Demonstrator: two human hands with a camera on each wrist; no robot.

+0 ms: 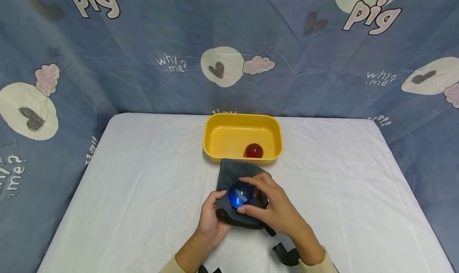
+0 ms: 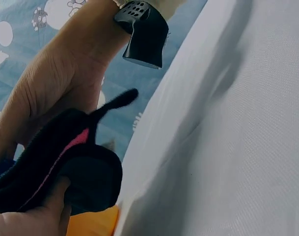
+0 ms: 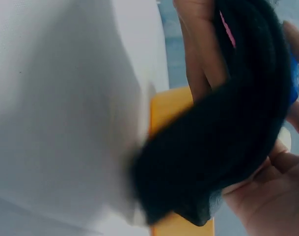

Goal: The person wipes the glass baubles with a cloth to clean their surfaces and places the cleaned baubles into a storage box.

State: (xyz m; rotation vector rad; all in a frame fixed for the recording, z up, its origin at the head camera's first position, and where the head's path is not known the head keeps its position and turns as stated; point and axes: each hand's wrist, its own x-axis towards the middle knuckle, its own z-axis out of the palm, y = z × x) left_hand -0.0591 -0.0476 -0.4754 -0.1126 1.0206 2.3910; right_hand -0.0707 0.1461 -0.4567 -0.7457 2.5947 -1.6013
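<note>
A dark grey cloth (image 1: 233, 171) with a black edge lies folded across my left hand (image 1: 212, 223), which grips its left side from below with the thumb on top. The left wrist view shows a pink strip along the fold of the cloth (image 2: 93, 179) and a short black loop sticking out. On the cloth sits a shiny clear blue ball (image 1: 239, 196). My right hand (image 1: 277, 203) pinches this ball between thumb and fingers, from the right. In the right wrist view the cloth (image 3: 203, 142) hides most of the blue ball (image 3: 295, 81).
Just beyond the cloth stands a yellow tray (image 1: 206, 139), with a clear red ball (image 1: 253, 150) in its near right corner. A white cloth (image 1: 358, 193) covers the table. Blue printed fabric (image 1: 287, 85) hangs behind and at the sides. A black strap (image 1: 286, 255) sits by my right wrist.
</note>
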